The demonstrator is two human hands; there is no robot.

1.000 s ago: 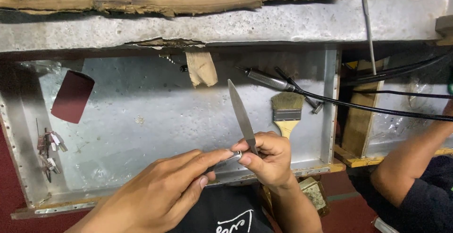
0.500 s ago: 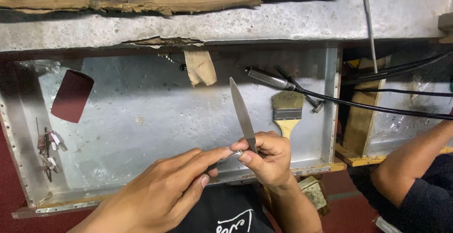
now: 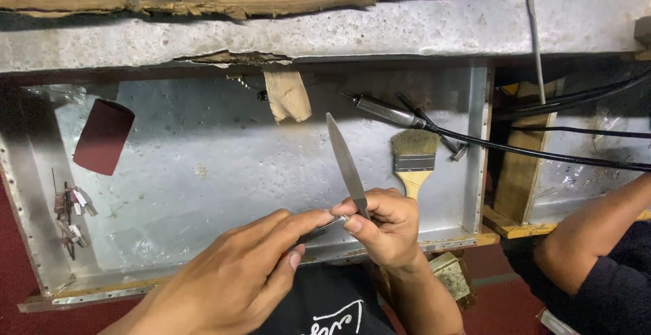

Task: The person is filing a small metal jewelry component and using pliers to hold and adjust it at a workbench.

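Observation:
My right hand [image 3: 386, 230] grips a flat tapered metal file [image 3: 346, 162] by its lower end, the blade pointing up and slightly left over the metal tray [image 3: 203, 172]. My left hand [image 3: 234, 281] reaches in from the lower left, and its fingertips pinch a small thin metal piece [image 3: 332, 223] right against the file's base, touching my right thumb. Both hands hover above the tray's near rim.
In the tray lie a paintbrush [image 3: 413, 162], a cabled rotary handpiece [image 3: 386, 111], a roll of dark red sandpaper [image 3: 102, 137] and small metal bits [image 3: 71, 216] at the left. Another person's arm [image 3: 597, 240] rests at the lower right. A wooden block [image 3: 519, 165] stands beside the tray.
The file has tilted very slightly and both hands have shifted a touch to the right. Nothing was let go or picked up.

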